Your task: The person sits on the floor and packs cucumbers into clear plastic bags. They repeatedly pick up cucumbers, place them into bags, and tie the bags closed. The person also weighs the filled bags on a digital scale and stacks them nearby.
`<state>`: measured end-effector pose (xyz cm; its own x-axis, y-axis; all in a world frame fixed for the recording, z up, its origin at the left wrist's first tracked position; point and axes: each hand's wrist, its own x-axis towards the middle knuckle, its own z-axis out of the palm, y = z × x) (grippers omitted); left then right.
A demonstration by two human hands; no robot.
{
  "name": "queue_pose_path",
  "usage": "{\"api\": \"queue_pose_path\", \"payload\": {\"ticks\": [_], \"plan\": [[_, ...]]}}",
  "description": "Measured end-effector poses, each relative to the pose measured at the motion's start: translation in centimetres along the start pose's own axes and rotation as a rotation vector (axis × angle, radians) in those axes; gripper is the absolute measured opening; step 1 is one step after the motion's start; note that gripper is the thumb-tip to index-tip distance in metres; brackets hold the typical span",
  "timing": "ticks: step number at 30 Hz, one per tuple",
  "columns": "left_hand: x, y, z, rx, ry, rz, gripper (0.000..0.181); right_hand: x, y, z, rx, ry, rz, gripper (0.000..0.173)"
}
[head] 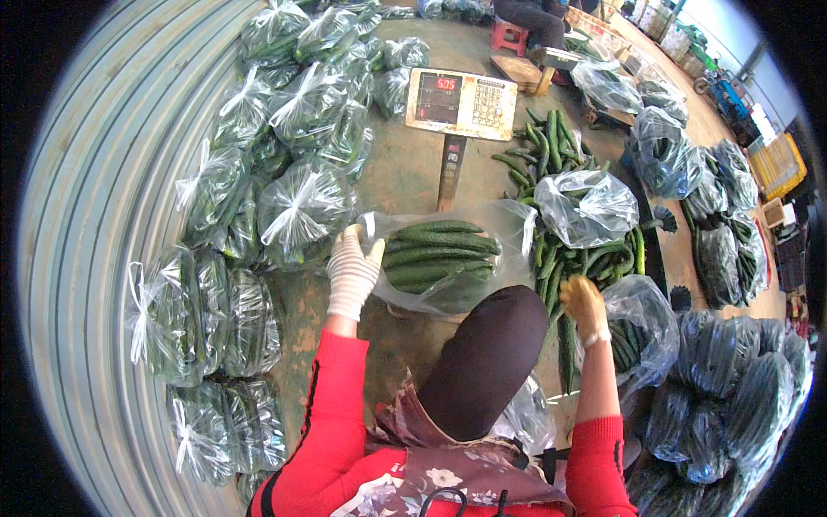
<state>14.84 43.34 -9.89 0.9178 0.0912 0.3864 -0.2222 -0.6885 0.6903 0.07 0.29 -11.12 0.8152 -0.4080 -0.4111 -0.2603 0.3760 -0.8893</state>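
In a striped knit glove, my left hand (355, 268) grips the left edge of a clear plastic bag (446, 300). Long dark-green cucumbers (442, 249) lie side by side inside that bag, in front of the post of a weighing scale (460, 103) with lit red digits. My right hand (585, 304), in a yellowish glove, is at the near side of a loose cucumber pile (549, 145). Its fingers look curled and blurred, and whether they hold a cucumber cannot be made out. Another clear bag (586, 208) lies on top of the pile.
Tied bags of cucumbers (303, 213) are stacked on the left along a corrugated metal wall (110, 258). An open bag (636, 342) sits beside my right wrist, with more filled bags (723, 388) beyond. Further back, a person (536, 22) sits near a red stool (509, 37).
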Motion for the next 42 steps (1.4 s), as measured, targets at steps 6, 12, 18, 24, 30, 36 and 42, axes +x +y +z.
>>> {"api": "queue_pose_path", "payload": {"ticks": [6, 12, 18, 24, 30, 36, 42], "plan": [[-2.3, 20.1, -10.1, -0.326, -0.059, 0.781, 0.022, -7.9, 8.1, -11.8, 0.207, 0.114, 0.237, 0.019], [-14.4, 32.8, -15.3, -0.081, -0.419, 0.239, 0.035, -11.3, 13.8, -8.6, 0.140, 0.191, 0.319, 0.021], [-14.8, 32.0, -13.2, -0.199, -0.445, 0.642, 0.031, -13.3, 15.1, -11.2, 0.090, 0.206, 0.317, 0.027], [-15.5, 31.4, -12.3, -0.179, -0.451, 0.751, 0.026, -14.5, 17.3, -13.4, 0.136, 0.229, 0.322, 0.023], [-16.2, 32.4, -12.3, -0.116, -0.446, 0.837, 0.022, -14.0, 20.3, -14.8, 0.293, 0.197, 0.317, 0.024], [-15.4, 29.9, -12.8, -0.115, -0.356, 0.888, 0.018, -12.1, 19.6, -16.5, 0.300, 0.119, 0.293, 0.026], [-11.7, 27.0, -7.7, -0.358, -0.413, 1.105, 0.013, -12.3, 12.5, -12.7, 0.195, 0.185, 0.045, 0.024]]}}
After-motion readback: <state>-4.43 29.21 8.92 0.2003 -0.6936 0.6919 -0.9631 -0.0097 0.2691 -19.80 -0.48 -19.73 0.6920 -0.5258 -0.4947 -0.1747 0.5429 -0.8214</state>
